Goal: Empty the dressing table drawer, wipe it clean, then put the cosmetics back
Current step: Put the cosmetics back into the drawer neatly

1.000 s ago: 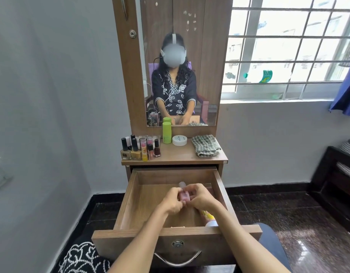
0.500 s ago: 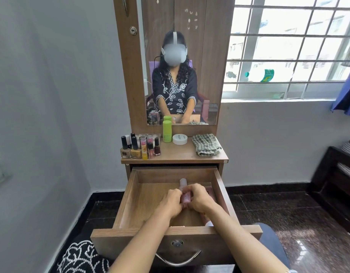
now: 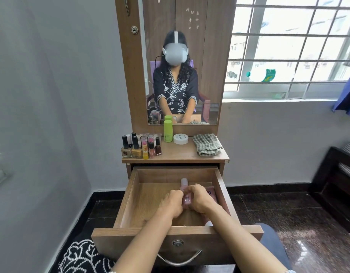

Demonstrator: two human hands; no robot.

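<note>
Both hands curl round a pink bottle (image 3: pixel 185 196) low inside the open drawer (image 3: pixel 130 196), left hand (image 3: pixel 173 201) on its left side, right hand (image 3: pixel 199 198) on its right; only the cap and a strip of label show. Another pink item (image 3: pixel 210 191) is half hidden behind the right hand. On the dressing table top (image 3: pixel 178 152) stand nail polish bottles (image 3: pixel 140 145), a green tube (image 3: pixel 167 131), a white jar (image 3: pixel 180 138) and a checked cloth (image 3: pixel 206 144), under the mirror (image 3: pixel 182 62)

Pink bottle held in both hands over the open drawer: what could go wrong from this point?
1. Both hands, left hand and right hand, crowd the pink bottle; it may slip when one lets go.
2. Another pink item lies by the drawer's right wall, so the bottle could knock it.
3. The nail polish bottles stand close together near the tabletop's edge; a bump could topple them.
</note>
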